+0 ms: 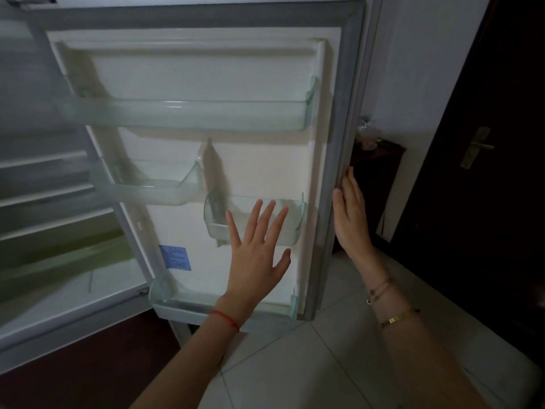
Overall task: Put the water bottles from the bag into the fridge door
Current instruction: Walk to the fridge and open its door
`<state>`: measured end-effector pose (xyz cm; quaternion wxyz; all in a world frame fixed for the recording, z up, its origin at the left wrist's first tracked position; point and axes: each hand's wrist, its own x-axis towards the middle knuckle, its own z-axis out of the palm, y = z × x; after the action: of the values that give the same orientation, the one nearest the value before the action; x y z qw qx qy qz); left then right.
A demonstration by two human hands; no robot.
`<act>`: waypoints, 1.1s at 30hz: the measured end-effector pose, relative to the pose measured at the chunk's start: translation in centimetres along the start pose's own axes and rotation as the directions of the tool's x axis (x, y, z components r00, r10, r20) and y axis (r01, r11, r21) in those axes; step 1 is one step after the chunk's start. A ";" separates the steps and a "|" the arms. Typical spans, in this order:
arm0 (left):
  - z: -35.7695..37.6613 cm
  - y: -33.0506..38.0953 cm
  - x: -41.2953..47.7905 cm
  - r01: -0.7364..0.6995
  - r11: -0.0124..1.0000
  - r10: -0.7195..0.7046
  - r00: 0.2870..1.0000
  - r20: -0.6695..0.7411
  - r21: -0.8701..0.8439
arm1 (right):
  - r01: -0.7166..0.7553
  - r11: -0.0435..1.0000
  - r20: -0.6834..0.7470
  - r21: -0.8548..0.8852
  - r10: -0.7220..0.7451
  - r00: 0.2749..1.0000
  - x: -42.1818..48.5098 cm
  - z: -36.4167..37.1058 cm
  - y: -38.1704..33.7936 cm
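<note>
The fridge door (pixel 265 160) stands open, its inner side facing me. It carries a long clear top shelf (pixel 182 113), a small left shelf (pixel 147 190), a small right shelf (pixel 295 219) and a bottom shelf (pixel 188 305); all look empty. My left hand (pixel 256 255) is spread open in front of the small right shelf, holding nothing. My right hand (pixel 351 214) lies flat against the door's grey outer edge (pixel 339 143), fingers pointing up. No bottles and no bag are in view.
The fridge interior (pixel 44 202) with white wire shelves is at the left. A dark low cabinet (pixel 374 172) with a clear wrapped item on top stands behind the door. A dark room door with a handle (pixel 474 149) is at the right. Pale floor tiles lie below.
</note>
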<state>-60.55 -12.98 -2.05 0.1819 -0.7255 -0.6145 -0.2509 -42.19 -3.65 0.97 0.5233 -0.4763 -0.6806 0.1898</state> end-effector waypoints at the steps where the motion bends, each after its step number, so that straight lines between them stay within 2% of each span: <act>1: -0.2 0.0 -0.2 0.000 1.000 0.000 1.000 0.005 -0.004 | -0.006 1.000 0.003 0.004 0.006 1.000 -0.2 -0.1 -0.1; 7: -1.5 -0.2 -1.4 0.006 1.000 -0.005 1.000 0.029 -0.029 | -0.020 1.000 0.017 0.003 0.020 1.000 -1.4 -0.8 -1.3; 13: -4.3 -0.5 -4.1 0.095 0.991 -0.100 0.994 -0.039 -0.095 | -0.020 1.000 -0.016 0.005 0.020 1.000 -4.4 -1.4 -3.5; 19: -7.4 -2.0 -7.5 0.195 0.968 -0.205 0.977 -0.052 -0.157 | 0.064 0.997 -0.063 0.030 -0.062 0.996 -9.0 -1.0 -7.4; 22: -9.1 -3.3 -9.6 0.234 0.955 -0.247 0.968 -0.050 -0.179 | 0.129 0.989 -0.017 0.065 -0.128 0.992 -10.6 0.1 -9.1; 29: -13.4 -7.6 -15.5 0.321 0.920 -0.336 0.942 -0.030 -0.224 | 0.214 0.969 0.186 0.120 -0.234 0.954 -14.6 4.8 -13.2; 33: -16.1 -10.8 -19.9 0.373 0.909 -0.383 0.923 -0.021 -0.187 | 0.208 0.966 0.305 0.151 -0.246 0.920 -17.7 8.5 -16.0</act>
<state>-75.81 -36.20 -1.16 0.0812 -0.5987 -0.7127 -0.3565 -56.97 -24.20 0.40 0.4508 -0.3255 -0.7952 0.2418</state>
